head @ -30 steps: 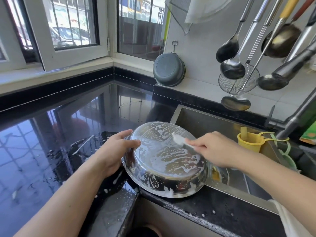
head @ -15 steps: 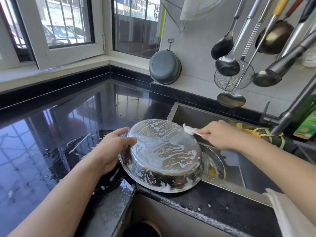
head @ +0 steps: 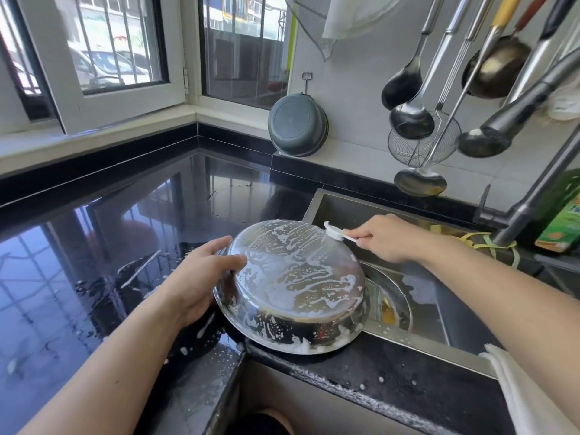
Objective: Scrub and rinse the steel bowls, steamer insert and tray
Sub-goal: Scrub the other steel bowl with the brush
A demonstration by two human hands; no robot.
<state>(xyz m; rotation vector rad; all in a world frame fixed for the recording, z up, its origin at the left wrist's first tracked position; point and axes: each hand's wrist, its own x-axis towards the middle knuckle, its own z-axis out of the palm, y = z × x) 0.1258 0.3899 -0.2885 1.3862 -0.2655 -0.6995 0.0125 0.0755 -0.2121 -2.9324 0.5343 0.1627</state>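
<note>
At the counter's corner, beside the sink (head: 439,315), a soapy steel bowl (head: 295,284) is propped upside down, its rim resting on the black counter (head: 94,262) and its base tilted up. Its nine-o'clock edge is gripped by the left hand (head: 197,277), thumb laid on the base and fingers curled behind the rim. At its one-o'clock edge a white brush (head: 337,234) is pinched by the right hand (head: 386,237), fingers closed on the handle.
</note>
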